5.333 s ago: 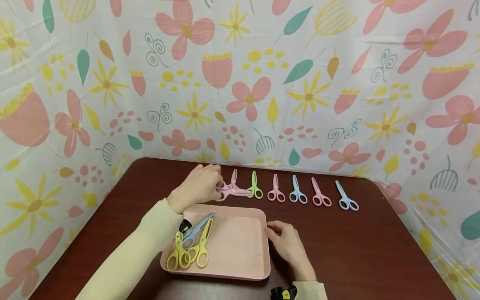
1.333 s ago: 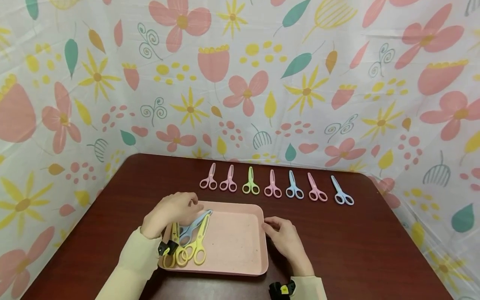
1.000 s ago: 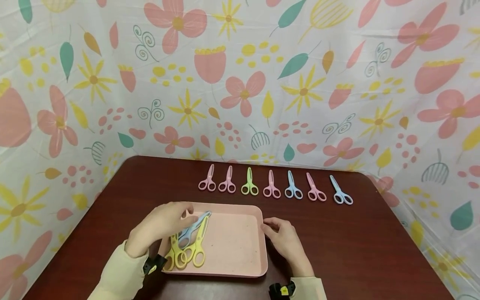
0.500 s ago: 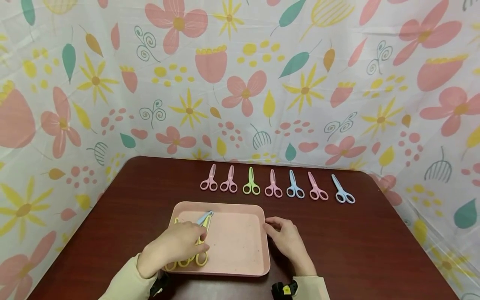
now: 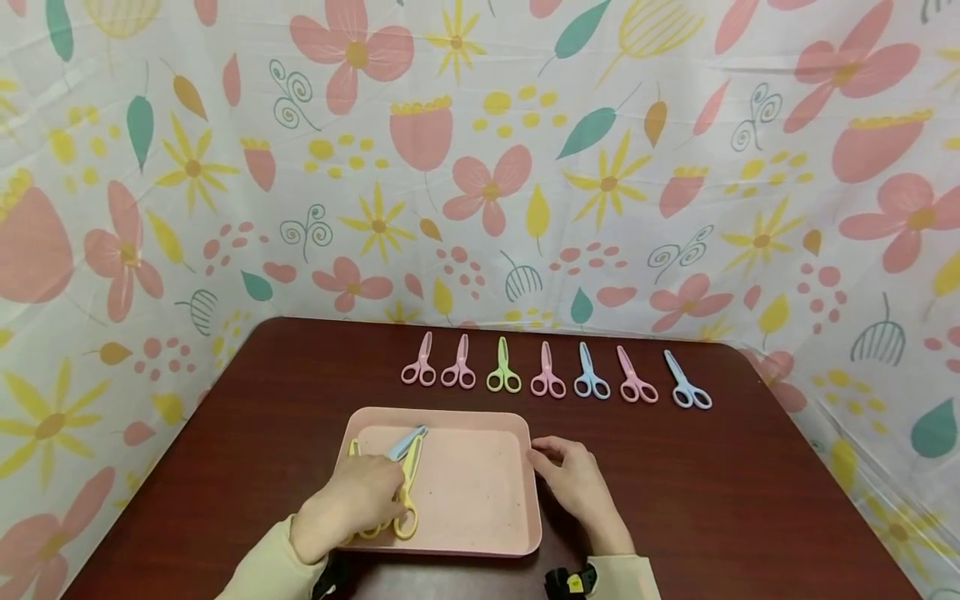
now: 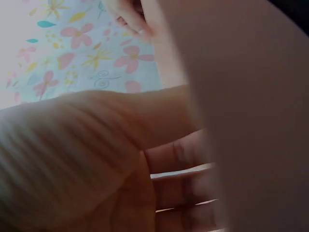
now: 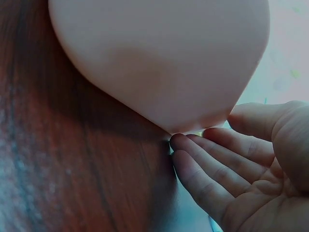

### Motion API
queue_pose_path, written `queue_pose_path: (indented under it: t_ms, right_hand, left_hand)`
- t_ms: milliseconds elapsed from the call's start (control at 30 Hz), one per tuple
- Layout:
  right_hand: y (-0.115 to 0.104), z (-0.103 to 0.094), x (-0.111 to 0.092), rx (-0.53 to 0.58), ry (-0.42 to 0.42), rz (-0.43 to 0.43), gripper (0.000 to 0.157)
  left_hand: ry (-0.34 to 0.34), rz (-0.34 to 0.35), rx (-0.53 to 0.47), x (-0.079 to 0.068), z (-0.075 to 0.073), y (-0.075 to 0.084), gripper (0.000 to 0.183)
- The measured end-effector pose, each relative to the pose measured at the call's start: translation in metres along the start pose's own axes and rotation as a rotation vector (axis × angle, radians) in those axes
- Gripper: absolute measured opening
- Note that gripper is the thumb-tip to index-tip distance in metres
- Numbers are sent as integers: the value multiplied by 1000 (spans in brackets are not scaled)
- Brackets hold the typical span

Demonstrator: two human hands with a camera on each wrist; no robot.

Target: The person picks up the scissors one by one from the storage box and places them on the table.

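Note:
A shallow pink tray (image 5: 468, 492) lies on the table, with two yellow pairs of scissors and a blue one in its left part. Reaching down over them is my left hand (image 5: 360, 496), its thumb at a handle of the right yellow pair of scissors (image 5: 412, 467). That hand hides much of the other yellow scissors (image 5: 354, 447) and the blue scissors (image 5: 407, 442); I cannot tell whether its fingers grip anything. At the tray's right side my right hand (image 5: 573, 479) holds the edge. The right wrist view shows its thumb and fingertips (image 7: 186, 162) against the tray.
Along the back of the dark wooden table (image 5: 720, 475) runs a row of several scissors: pink scissors (image 5: 420, 362), green scissors (image 5: 503, 367) and blue scissors (image 5: 588, 371) among them, blades pointing away. A flower-patterned curtain (image 5: 480, 167) hangs behind and at the sides.
Earlier my left hand had pink scissors at the row's left end; they now lie in line there. It has since drawn back and lowered into the tray's scissors. The right hand stays at the tray.

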State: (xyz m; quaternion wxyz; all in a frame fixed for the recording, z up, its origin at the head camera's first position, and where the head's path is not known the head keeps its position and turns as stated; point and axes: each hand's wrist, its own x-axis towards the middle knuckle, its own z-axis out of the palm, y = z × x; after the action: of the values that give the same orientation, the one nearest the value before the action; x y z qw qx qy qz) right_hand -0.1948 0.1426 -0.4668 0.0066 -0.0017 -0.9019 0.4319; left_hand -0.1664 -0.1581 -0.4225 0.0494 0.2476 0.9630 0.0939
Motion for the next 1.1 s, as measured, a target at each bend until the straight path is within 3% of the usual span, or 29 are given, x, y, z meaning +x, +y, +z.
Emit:
queue_pose_path:
  t_ms: [200,300,767,967,1100]
  right_hand:
    - [-1,0,0,-4,-12,-10,19]
    - [-1,0,1,-9,-10,-14,19]
    - [1,-1,0,-7,-7,-13,19]
    - [1,-1,-1,-5,-6,-20,19]
    - [1,-2,-2,-1,-6,-17,18]
  left_hand:
    - [-37,-104,85,0,3,7,44]
    - [-40,-124,115,0,5,10,46]
    - [3,-49,137,-2,10,16,34]
    - [67,7,94,2,13,14,30]
    - [73,27,81,5,13,15,32]
